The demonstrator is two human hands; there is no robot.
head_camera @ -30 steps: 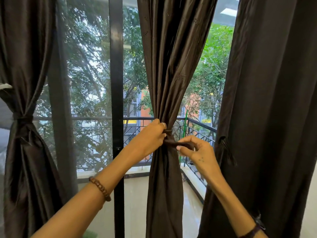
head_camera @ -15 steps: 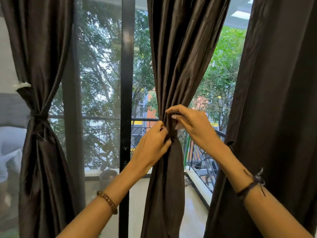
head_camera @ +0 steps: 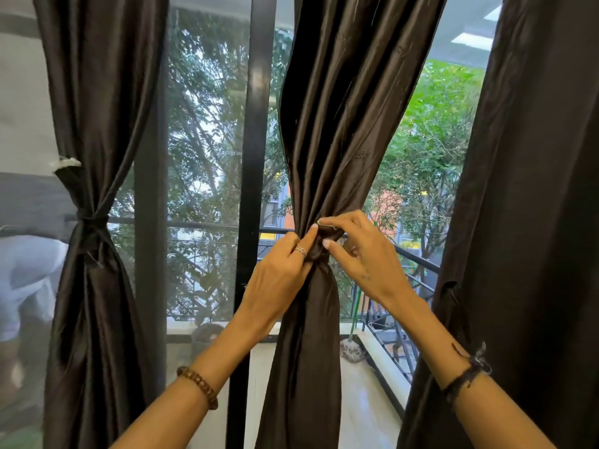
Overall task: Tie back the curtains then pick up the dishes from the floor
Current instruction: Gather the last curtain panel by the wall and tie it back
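Daylit window [head_camera: 207, 157] (black frame [head_camera: 252, 189]) overlooks green trees [head_camera: 431, 140], balcony railing [head_camera: 418, 260]

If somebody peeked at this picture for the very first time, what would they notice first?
Probably the two hands in the middle: the left hand and right hand pinch a tie around the gathered middle curtain. Next, the left curtain, already tied back, and the green trees outside the window.

Home room: dark curtains [head_camera: 340, 124], glass balcony door [head_camera: 256, 157].
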